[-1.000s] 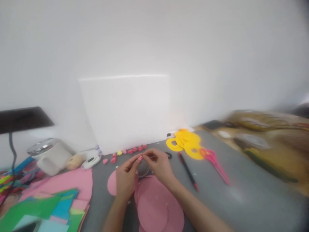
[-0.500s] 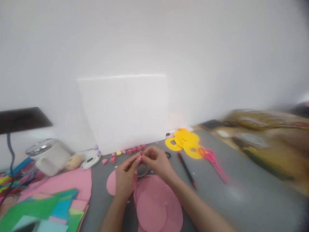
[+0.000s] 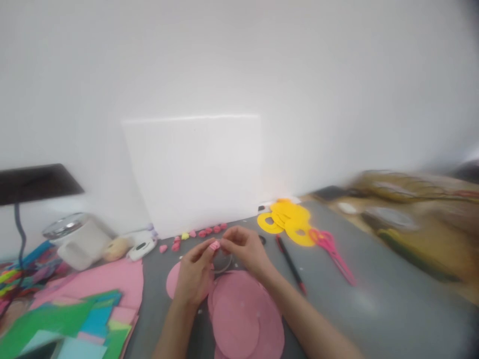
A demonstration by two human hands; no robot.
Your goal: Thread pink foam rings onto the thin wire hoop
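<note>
Between the thumb and fingers of my left hand is a small pink-and-white striped piece; whether it is folded paper or something else is too small to tell. My right hand meets it from the right, thumb and fingertips pinched together at its edge. What those right fingertips hold is hidden. Below both hands lie pink paper circles, overlapping, with another pink circle partly under my left hand. A thin pale ring shows just beneath the fingers.
Small pink and red hearts and a yellow one line the back. Yellow paper rings, a black-and-red pen and pink scissors lie right. Coloured paper, a white mug and a white glue-tape-like dispenser stand left.
My left fingers have shifted slightly, and more of the striped piece shows between my hands. My right hand stays pinched beside it. The view has moved a little.
</note>
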